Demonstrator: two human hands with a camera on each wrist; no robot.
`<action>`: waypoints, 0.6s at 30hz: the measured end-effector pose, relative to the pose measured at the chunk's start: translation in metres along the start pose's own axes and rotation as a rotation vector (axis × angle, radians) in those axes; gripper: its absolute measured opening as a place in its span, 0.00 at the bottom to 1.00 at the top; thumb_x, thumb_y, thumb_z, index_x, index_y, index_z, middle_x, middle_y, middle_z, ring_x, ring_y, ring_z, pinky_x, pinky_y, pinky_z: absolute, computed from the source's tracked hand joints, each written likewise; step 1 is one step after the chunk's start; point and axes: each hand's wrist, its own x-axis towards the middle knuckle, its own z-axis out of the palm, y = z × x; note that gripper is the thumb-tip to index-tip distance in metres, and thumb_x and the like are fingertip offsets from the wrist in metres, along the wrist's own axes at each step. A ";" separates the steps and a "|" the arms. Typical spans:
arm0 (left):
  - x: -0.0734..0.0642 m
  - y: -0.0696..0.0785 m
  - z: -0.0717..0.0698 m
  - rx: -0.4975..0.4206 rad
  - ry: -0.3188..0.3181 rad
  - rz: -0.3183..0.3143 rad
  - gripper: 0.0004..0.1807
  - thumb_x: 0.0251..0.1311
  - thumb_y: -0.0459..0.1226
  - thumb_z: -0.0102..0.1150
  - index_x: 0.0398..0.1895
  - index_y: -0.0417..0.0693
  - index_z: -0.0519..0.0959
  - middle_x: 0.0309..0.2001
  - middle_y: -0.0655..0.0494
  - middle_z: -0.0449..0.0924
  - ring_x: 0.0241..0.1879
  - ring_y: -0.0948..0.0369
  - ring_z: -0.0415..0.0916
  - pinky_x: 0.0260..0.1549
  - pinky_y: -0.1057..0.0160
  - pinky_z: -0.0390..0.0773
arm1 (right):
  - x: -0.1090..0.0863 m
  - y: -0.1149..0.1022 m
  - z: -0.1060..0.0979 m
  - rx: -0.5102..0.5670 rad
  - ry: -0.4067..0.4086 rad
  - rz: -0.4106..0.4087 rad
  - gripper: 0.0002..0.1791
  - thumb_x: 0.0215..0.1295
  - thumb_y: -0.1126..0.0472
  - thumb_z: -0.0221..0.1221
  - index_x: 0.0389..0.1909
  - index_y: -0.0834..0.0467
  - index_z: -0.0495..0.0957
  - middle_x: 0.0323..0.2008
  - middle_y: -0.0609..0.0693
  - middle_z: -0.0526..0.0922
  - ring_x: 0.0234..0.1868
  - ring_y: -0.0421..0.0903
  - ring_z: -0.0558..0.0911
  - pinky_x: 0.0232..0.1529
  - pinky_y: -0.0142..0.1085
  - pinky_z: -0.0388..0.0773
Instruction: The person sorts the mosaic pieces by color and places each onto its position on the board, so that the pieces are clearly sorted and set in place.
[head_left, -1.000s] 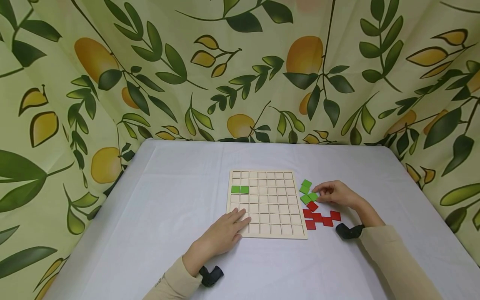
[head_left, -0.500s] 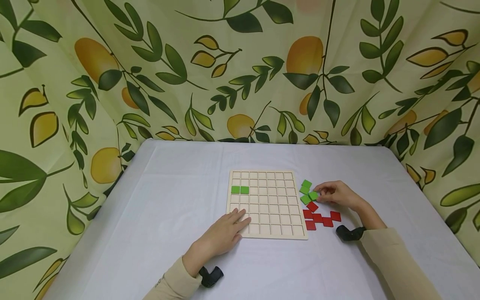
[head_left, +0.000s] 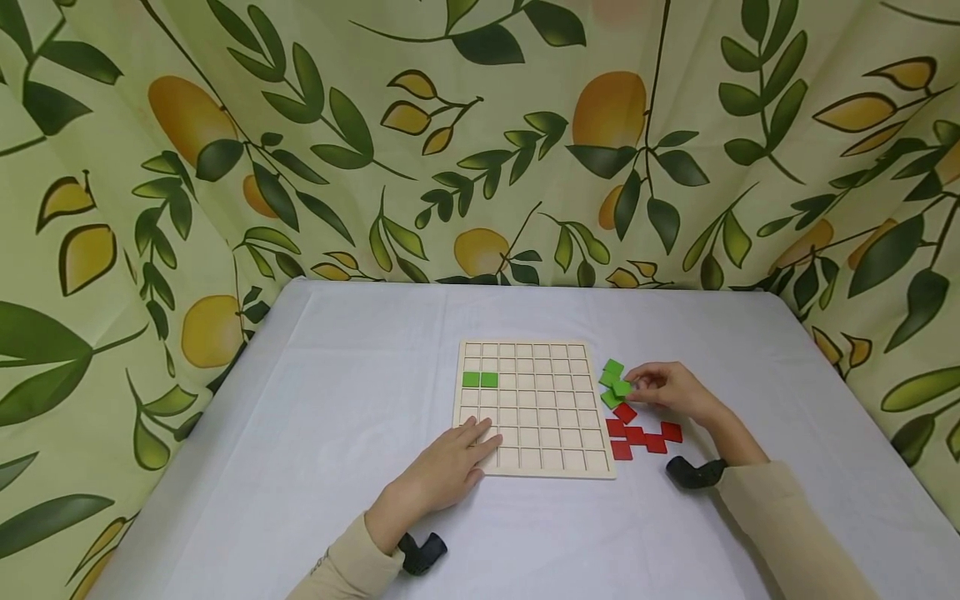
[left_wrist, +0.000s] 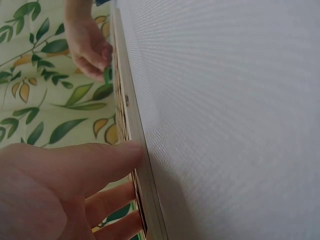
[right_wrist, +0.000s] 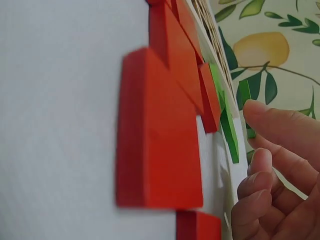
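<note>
My left hand (head_left: 444,468) rests with fairly straight fingers on the near left corner of a pale wooden grid board (head_left: 547,414). In the left wrist view its thumb (left_wrist: 107,159) lies against the board's edge. To the right of the board, my right hand (head_left: 675,391) pinches a green square tile (head_left: 622,389) between thumb and fingers. The right wrist view shows this tile (right_wrist: 244,91) raised off the cloth, above other green tiles (right_wrist: 229,134). Two green tiles (head_left: 480,379) sit side by side in cells at the board's left.
More loose green tiles (head_left: 612,367) lie beside the board's right edge. Several red tiles (head_left: 634,436) spread nearer the right wrist, below the hand. White cloth (head_left: 360,358) covers the table, and a leaf-and-fruit patterned curtain (head_left: 495,167) hangs behind it.
The right hand has lifted the green tile and shifted it slightly left, so it now overlaps the neighbouring green tiles in the head view. The left hand stays in place.
</note>
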 end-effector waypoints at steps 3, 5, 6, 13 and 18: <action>0.000 0.000 0.000 0.001 0.000 0.000 0.26 0.68 0.38 0.51 0.69 0.48 0.67 0.73 0.46 0.62 0.73 0.48 0.60 0.71 0.49 0.66 | 0.000 -0.001 0.002 -0.007 0.014 0.009 0.20 0.57 0.62 0.66 0.48 0.69 0.78 0.26 0.50 0.72 0.24 0.37 0.70 0.22 0.25 0.71; 0.000 0.000 -0.001 -0.001 0.000 0.000 0.26 0.68 0.38 0.51 0.69 0.48 0.67 0.73 0.46 0.62 0.73 0.48 0.60 0.71 0.49 0.66 | 0.000 -0.003 0.004 -0.009 0.021 0.016 0.20 0.57 0.63 0.66 0.48 0.69 0.78 0.26 0.49 0.73 0.24 0.37 0.70 0.22 0.26 0.72; -0.001 0.000 -0.001 -0.003 0.000 0.000 0.26 0.68 0.38 0.51 0.69 0.48 0.67 0.73 0.46 0.62 0.73 0.48 0.60 0.71 0.49 0.66 | 0.000 -0.003 0.005 -0.010 0.024 0.020 0.20 0.57 0.63 0.66 0.48 0.69 0.78 0.26 0.49 0.73 0.24 0.37 0.70 0.22 0.26 0.72; -0.001 0.001 -0.001 -0.012 0.003 0.006 0.26 0.68 0.38 0.51 0.69 0.48 0.67 0.73 0.46 0.62 0.73 0.47 0.60 0.71 0.48 0.65 | -0.002 -0.007 0.010 -0.028 0.036 0.028 0.19 0.58 0.62 0.66 0.47 0.68 0.78 0.25 0.49 0.74 0.25 0.38 0.71 0.23 0.26 0.73; 0.000 0.000 -0.001 -0.011 0.007 0.008 0.26 0.68 0.38 0.51 0.69 0.48 0.67 0.73 0.46 0.62 0.73 0.47 0.60 0.71 0.48 0.66 | -0.002 -0.009 0.013 -0.022 0.028 0.034 0.19 0.57 0.62 0.66 0.47 0.67 0.78 0.26 0.49 0.73 0.26 0.39 0.71 0.23 0.26 0.73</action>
